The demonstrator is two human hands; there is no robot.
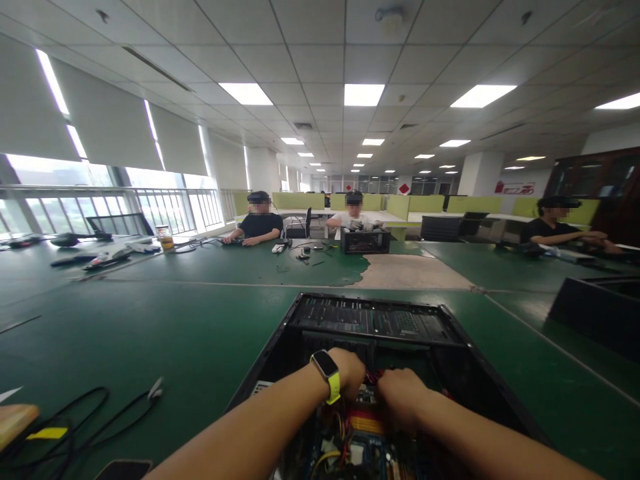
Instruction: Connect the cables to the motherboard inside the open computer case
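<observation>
An open black computer case (380,320) lies on the green table (150,327) right in front of me. Both hands reach down into it. My left hand (350,372), with a smartwatch on a yellow band at the wrist, and my right hand (403,393) sit close together over a bundle of red and yellow wires (367,420) above the motherboard (365,457). Their fingers curl down among the wires and are hidden, so what each one grips cannot be made out.
Black cables (85,417) and a dark phone (125,470) lie at the near left. Another black case (600,313) stands at the right. Three people sit working at the far side of the table, with a black crate (365,241) and tools there.
</observation>
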